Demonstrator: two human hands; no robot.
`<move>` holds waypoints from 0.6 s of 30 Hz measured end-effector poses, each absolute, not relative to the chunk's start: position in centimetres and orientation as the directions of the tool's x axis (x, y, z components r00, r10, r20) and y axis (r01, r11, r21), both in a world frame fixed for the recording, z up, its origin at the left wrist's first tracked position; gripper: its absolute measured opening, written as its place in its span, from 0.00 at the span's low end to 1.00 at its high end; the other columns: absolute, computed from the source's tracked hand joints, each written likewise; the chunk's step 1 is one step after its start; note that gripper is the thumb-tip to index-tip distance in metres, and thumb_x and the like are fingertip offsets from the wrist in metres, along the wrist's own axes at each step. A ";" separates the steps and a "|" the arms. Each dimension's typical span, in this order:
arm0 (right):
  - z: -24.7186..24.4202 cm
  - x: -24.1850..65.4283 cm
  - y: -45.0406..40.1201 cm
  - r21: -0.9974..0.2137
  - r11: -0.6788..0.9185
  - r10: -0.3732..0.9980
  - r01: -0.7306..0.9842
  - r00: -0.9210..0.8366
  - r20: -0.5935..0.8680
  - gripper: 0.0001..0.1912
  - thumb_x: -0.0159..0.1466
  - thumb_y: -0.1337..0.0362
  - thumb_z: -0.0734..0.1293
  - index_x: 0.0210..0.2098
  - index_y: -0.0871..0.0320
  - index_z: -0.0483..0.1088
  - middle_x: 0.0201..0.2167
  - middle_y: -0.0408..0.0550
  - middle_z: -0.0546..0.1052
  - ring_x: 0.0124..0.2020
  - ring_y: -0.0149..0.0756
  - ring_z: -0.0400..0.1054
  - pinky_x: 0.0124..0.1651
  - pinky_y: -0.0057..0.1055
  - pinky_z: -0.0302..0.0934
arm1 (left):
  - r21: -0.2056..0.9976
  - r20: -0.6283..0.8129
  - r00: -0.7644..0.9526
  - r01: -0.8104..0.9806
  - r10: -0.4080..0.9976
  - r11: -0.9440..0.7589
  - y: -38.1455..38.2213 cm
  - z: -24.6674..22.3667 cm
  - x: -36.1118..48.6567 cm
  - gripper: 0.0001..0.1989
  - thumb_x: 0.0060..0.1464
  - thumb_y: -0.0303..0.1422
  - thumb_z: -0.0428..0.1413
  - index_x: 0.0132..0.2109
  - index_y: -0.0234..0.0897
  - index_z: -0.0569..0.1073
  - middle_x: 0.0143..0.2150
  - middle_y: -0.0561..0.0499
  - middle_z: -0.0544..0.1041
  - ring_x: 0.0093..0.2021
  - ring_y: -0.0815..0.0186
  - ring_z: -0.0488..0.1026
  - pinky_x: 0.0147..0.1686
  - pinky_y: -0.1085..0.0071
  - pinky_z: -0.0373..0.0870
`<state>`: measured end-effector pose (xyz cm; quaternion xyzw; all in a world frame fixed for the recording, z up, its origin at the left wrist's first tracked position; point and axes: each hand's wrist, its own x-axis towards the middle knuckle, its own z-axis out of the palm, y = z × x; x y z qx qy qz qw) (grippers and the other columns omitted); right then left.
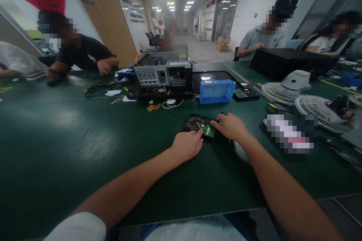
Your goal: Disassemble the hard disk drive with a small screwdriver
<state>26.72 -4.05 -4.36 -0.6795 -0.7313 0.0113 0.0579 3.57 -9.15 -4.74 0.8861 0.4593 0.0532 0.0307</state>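
Observation:
A hard drive (195, 122) with a green circuit board (208, 131) lies on the green table (113, 131), in front of me. My left hand (187, 144) rests at its near edge, fingers bent together, fingertips on the drive beside the board. My right hand (231, 125) is at the drive's right side, thumb and index finger near its corner. A screwdriver-like tool with a dark handle (224, 113) is in that hand, its thin shaft pointing down below the palm; the fingers hide most of it.
An opened computer case (164, 77) stands beyond the drive, with a blue bin (217, 91) to its right. White fan parts (283, 92) and cables lie at the right. Several people sit across the table.

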 end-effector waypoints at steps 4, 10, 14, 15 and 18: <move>-3.9 26.6 -4.5 -0.058 0.056 0.997 0.997 -0.052 0.055 0.34 0.67 0.35 0.54 0.45 0.54 0.78 0.42 0.60 0.76 0.39 0.47 0.72 0.41 0.39 0.62 | 0.079 0.176 0.589 0.790 0.789 -0.607 -8.9 -5.2 3.4 0.26 0.66 0.42 0.48 0.66 0.37 0.64 0.54 0.39 0.74 0.53 0.52 0.71 0.50 0.57 0.70; -4.0 27.1 -4.3 -0.092 0.022 1.000 0.996 -0.021 0.014 0.40 0.65 0.31 0.51 0.43 0.55 0.78 0.41 0.62 0.76 0.40 0.49 0.72 0.42 0.40 0.61 | 0.167 0.202 0.536 0.806 0.819 -0.568 -8.4 -5.9 3.3 0.30 0.65 0.47 0.49 0.67 0.35 0.61 0.57 0.38 0.71 0.57 0.52 0.67 0.55 0.56 0.67; -4.2 27.5 -4.0 -0.109 0.024 0.996 0.994 -0.015 0.090 0.39 0.65 0.31 0.51 0.51 0.53 0.76 0.44 0.61 0.75 0.41 0.50 0.72 0.42 0.40 0.61 | 0.204 0.190 0.503 0.820 0.843 -0.535 -8.5 -5.9 3.4 0.32 0.65 0.47 0.49 0.68 0.33 0.58 0.57 0.38 0.71 0.57 0.52 0.67 0.56 0.56 0.66; -4.2 27.5 -4.0 -0.117 0.037 0.993 0.992 -0.023 0.113 0.38 0.66 0.32 0.51 0.53 0.53 0.75 0.44 0.61 0.75 0.42 0.49 0.72 0.42 0.39 0.61 | 0.206 0.185 0.504 0.819 0.844 -0.535 -8.5 -5.9 3.4 0.31 0.65 0.48 0.49 0.68 0.35 0.58 0.56 0.39 0.71 0.56 0.52 0.67 0.55 0.56 0.66; -4.2 27.3 -4.1 -0.147 0.080 0.991 0.986 -0.063 0.116 0.37 0.66 0.33 0.53 0.56 0.52 0.74 0.45 0.59 0.75 0.42 0.48 0.72 0.43 0.37 0.61 | 0.197 0.178 0.528 0.807 0.830 -0.556 -8.8 -5.7 3.5 0.30 0.64 0.49 0.49 0.67 0.41 0.60 0.55 0.41 0.71 0.55 0.52 0.67 0.53 0.56 0.68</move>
